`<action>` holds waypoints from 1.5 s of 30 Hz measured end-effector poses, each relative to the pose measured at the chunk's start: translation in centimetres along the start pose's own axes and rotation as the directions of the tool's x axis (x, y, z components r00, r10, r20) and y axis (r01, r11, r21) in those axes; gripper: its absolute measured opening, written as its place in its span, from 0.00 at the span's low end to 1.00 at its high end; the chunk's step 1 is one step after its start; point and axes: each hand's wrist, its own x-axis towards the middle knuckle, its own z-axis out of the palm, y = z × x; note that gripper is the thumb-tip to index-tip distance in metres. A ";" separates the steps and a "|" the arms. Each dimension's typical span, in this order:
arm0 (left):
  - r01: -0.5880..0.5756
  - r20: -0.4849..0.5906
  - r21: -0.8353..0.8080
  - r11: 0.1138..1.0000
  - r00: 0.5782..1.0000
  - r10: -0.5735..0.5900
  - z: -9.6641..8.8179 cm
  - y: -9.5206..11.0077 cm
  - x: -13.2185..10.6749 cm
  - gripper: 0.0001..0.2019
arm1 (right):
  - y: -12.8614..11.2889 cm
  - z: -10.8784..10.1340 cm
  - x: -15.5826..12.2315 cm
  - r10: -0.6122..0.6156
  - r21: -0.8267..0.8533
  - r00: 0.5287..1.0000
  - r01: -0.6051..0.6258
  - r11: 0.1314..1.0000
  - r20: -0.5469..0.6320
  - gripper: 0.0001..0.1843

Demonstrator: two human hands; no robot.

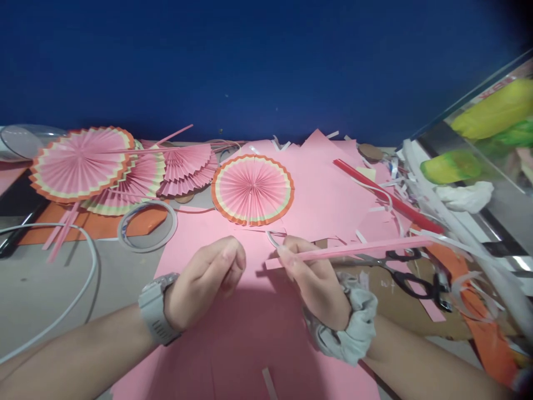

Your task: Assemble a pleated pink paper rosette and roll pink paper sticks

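Note:
My right hand (314, 278) pinches a long pink paper strip (366, 249), which sticks out to the right above the scissors (408, 280). A small white curl (272, 239) shows at its fingertips. My left hand (212, 266) is closed, thumb pressed on curled fingers; whatever lies inside is hidden. Both hands are over large pink paper sheets (254, 344). Just beyond them lies a round pleated paper fan (252, 190), pink in the middle with a pale yellow and orange rim.
More pleated fans (83, 161) with strip handles overlap at left, near a tape roll (147, 226) and a white cable (89, 278). A red bar-like object (387, 194) lies at right among paper scraps. A clear-sided box (491, 144) stands far right; a blue wall (250, 66) rises behind.

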 end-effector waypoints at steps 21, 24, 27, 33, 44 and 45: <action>-0.066 0.188 0.041 0.997 0.981 0.057 0.0 0.8 0.1 0.22 | 0.8 0.4 -0.4 -0.020 0.076 0.997 0.025 0.997 -0.069 0.17; -0.068 0.176 -0.004 0.998 0.982 0.068 -0.1 0.5 0.3 0.22 | 0.9 0.4 -0.5 -0.011 0.113 0.997 0.021 0.993 -0.082 0.17; -0.078 0.053 0.050 0.996 0.996 0.075 0.0 0.4 0.5 0.19 | 0.5 0.4 -0.6 -0.028 0.017 0.999 0.028 0.999 -0.019 0.17; -0.209 0.328 0.180 0.961 0.934 0.141 0.1 0.8 0.7 0.16 | 0.2 0.7 -0.7 0.056 0.003 0.956 -0.060 0.998 0.288 0.14; -0.022 0.412 0.132 0.991 0.911 -0.035 0.0 1.3 0.4 0.18 | 0.3 -0.5 0.0 0.095 0.125 0.960 -0.132 0.983 0.263 0.18; -0.019 0.431 0.125 0.992 0.902 -0.037 0.1 1.1 0.3 0.18 | 0.3 -0.4 -0.1 0.112 0.119 0.943 -0.156 0.981 0.312 0.17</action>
